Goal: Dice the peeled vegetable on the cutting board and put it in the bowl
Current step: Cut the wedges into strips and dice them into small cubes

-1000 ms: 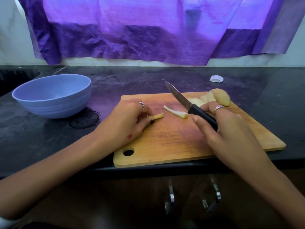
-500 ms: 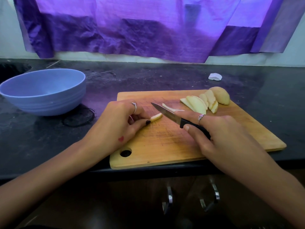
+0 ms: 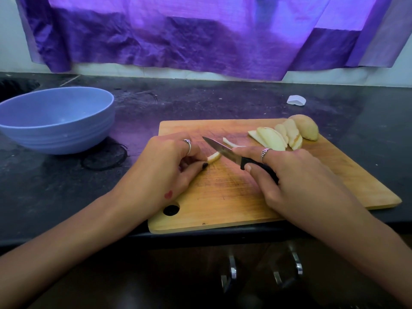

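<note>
A wooden cutting board [image 3: 223, 197] lies on the dark counter. My left hand [image 3: 165, 170] pinches a thin pale potato strip [image 3: 213, 157] against the board. My right hand [image 3: 296, 181] grips a black-handled knife [image 3: 225, 151], forefinger along the blade's back, with the blade just right of that strip. A second strip [image 3: 230, 143] lies behind the blade. Several potato slices [image 3: 276, 137] and an uncut end piece [image 3: 306, 129] sit at the board's far right. The blue bowl [image 3: 55, 121] stands to the left of the board; no potato shows in it.
A black hair tie [image 3: 104, 159] lies on the counter between bowl and board. A small white scrap [image 3: 296, 100] sits behind the board. Purple cloth [image 3: 200, 36] hangs on the back wall. Cabinet handles [image 3: 231, 273] show below the counter edge.
My right hand has brought the knife left and down from near the slices to just beside the strip my left hand holds. The slices, hidden before, now show.
</note>
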